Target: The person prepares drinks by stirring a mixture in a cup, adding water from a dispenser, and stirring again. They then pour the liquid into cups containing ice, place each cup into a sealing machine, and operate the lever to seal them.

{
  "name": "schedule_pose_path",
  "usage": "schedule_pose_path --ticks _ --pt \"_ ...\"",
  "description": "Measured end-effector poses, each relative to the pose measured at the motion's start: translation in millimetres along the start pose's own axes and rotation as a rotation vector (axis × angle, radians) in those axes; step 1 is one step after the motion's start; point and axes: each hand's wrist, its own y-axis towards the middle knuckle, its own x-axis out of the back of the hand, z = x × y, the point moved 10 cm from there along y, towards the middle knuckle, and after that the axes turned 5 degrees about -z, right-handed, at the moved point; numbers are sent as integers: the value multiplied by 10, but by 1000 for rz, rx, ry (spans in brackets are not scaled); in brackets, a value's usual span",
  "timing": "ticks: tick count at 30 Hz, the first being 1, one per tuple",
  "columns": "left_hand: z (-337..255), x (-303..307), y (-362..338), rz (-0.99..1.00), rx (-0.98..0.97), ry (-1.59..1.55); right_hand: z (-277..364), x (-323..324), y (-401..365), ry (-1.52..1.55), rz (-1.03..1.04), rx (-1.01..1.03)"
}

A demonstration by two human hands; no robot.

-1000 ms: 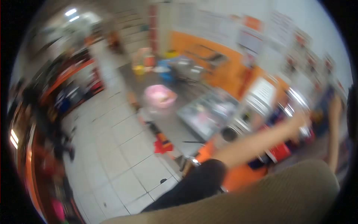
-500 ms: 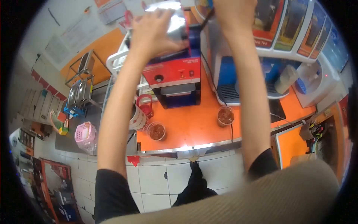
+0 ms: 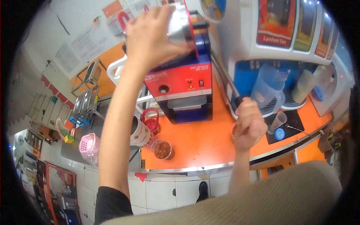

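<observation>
metal top (image 3: 179, 26) of the cup sealer (image 3: 180, 80) lies under the left hand (image 3: 153, 39), fingers wrapped over it. right hand (image 3: 249, 125) is curled around a brown drink cup (image 3: 233, 130), mostly hidden behind its fingers. second cup (image 3: 162, 149) stands well apart.

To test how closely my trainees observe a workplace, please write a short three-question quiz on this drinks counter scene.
1. True or false: the left hand grips the top of the red and blue cup sealer.
2. Multiple choice: what colour is the counter? A green, B orange, C white.
3. Fill in: the right hand has its fingers closed around a ___ standing on the counter.

Key: 1 true; 2 B; 3 cup.
</observation>
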Motion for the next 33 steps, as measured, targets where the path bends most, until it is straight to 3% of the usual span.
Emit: schedule_pose_path --ticks 3,8,13,16,18,22,25,26,28,30,32,33 --pt "26 -23 -7 106 73 -2 3 16 -31 -52 1 -83" --pt "90 45 27 104 175 -161 62 -36 41 -85 -117 -158" --pt "140 84 19 78 194 -235 152 -404 699 6 -214 -227" --pt "175 70 5 87 203 -251 14 -933 1612 -460 -141 -178" --pt "179 85 -8 96 211 -264 15 -1260 2012 -721 -96 -7" --pt "191 103 -15 94 203 -264 97 -1493 2147 -1178 61 220" --pt "180 69 -8 120 204 -266 -45 -1508 2295 -1444 289 181" --pt "179 77 -7 94 209 -289 -67 -1573 2336 -1573 344 256" --pt "163 113 -34 49 188 -271 -134 -1700 2420 -1717 400 191" --pt "128 134 -54 17 183 -257 -364 -1826 2481 -1660 341 366" --pt "121 123 -52 48 192 -252 -596 -1916 2617 -1659 348 301" --pt "116 127 -40 54 188 -258 -670 -1900 2641 -1488 383 207"
